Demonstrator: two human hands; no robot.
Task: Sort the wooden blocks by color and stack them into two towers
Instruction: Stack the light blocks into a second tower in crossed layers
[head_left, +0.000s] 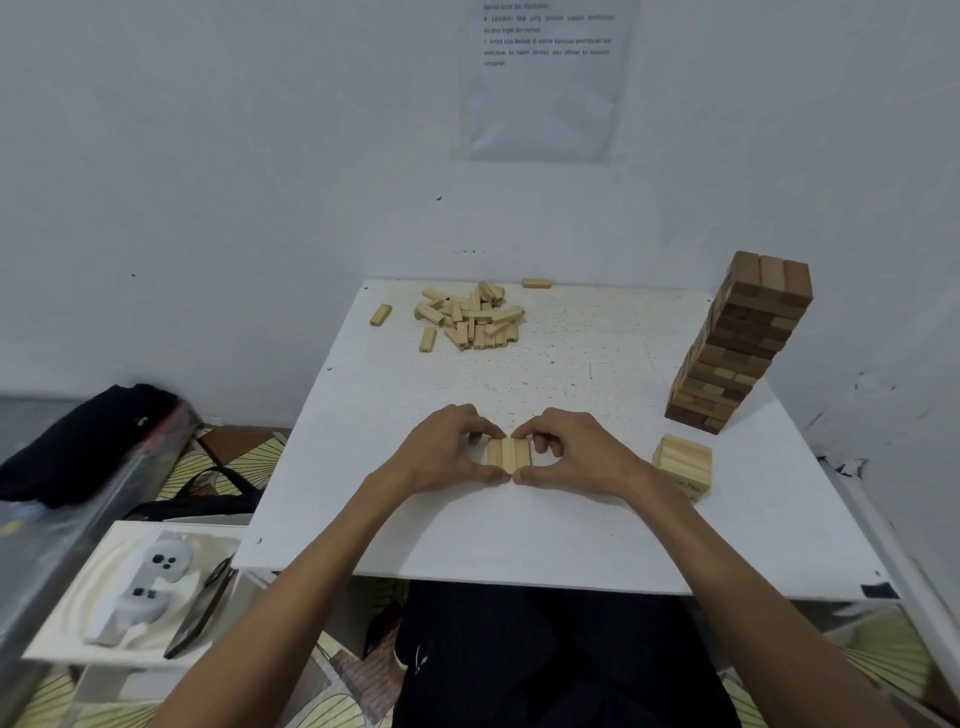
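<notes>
Three light wooden blocks (508, 453) lie side by side in the middle of the white table (519, 530). My left hand (447, 452) and my right hand (571, 449) press them together from both sides, thumbs meeting at the front. A short stack of light blocks (683, 465) stands just right of my right hand. A tall tower of dark brown blocks (743, 343) rises at the table's right edge, leaning slightly. A loose pile of light blocks (470, 317) lies at the far side.
Single light blocks lie at the far edge (536, 283) and far left (380, 315). The table stands against a white wall with a taped paper sheet (540, 78). A black bag (88, 441) and a white tray (140, 592) sit on the floor to the left.
</notes>
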